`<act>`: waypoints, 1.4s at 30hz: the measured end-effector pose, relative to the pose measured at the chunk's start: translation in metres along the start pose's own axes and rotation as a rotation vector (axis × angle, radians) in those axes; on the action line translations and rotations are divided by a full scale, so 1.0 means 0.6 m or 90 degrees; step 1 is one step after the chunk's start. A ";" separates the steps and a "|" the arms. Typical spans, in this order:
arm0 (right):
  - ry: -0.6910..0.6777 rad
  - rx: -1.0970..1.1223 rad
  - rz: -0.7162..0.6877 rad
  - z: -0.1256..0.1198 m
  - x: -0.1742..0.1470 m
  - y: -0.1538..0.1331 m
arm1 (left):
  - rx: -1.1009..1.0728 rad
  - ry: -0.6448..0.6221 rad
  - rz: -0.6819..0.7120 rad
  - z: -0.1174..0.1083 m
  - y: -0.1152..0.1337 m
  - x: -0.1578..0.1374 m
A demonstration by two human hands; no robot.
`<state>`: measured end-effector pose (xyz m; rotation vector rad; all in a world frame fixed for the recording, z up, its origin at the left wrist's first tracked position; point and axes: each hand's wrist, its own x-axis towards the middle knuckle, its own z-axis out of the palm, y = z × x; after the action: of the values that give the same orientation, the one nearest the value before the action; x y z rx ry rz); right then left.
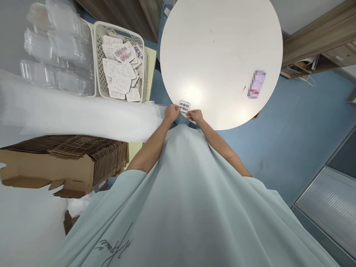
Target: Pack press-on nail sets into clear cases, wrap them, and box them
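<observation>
A small clear-and-white blister pack [184, 106] lies at the near edge of the round white table, with two rows of dark purplish pieces inside. What those pieces are is too small to tell. My left hand [171, 112] pinches the pack's left side. On its lower right corner, my right hand [196, 115] has closed thumb and fingers. The pack appears roughly level, held between both hands; whether it rests on the table I cannot tell.
The round white table [219, 44] carries a blurred purple object [257, 84] at right. To my left are a cream basket [97, 59] of similar packs and cards, clear plastic boxes [55, 44], white sheets [83, 115] and folded cardboard boxes [72, 163].
</observation>
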<state>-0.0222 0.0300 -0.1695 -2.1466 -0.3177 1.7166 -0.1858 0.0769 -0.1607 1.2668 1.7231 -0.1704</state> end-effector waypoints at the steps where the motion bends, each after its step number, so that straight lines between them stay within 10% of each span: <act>1: -0.001 0.004 0.000 0.001 0.001 0.000 | -0.003 0.001 -0.001 0.002 0.000 0.002; 13: -0.012 -0.029 -0.042 -0.025 -0.036 -0.054 | -0.185 -0.049 -0.008 -0.049 -0.017 -0.027; 21: -0.120 -0.155 -0.240 -0.032 -0.099 -0.126 | -0.339 0.124 0.063 -0.155 -0.115 -0.104; 28: -0.244 -0.294 -0.387 0.059 -0.134 -0.169 | -0.221 0.342 -0.008 -0.181 -0.258 -0.147; 42: -0.322 -0.460 -0.439 0.272 -0.216 -0.175 | -0.165 0.276 -0.029 -0.182 -0.339 -0.148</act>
<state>-0.2046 0.0972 -0.0409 -1.5855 -1.8010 1.8067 -0.4137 -0.0094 -0.1168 1.1249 2.0617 0.3153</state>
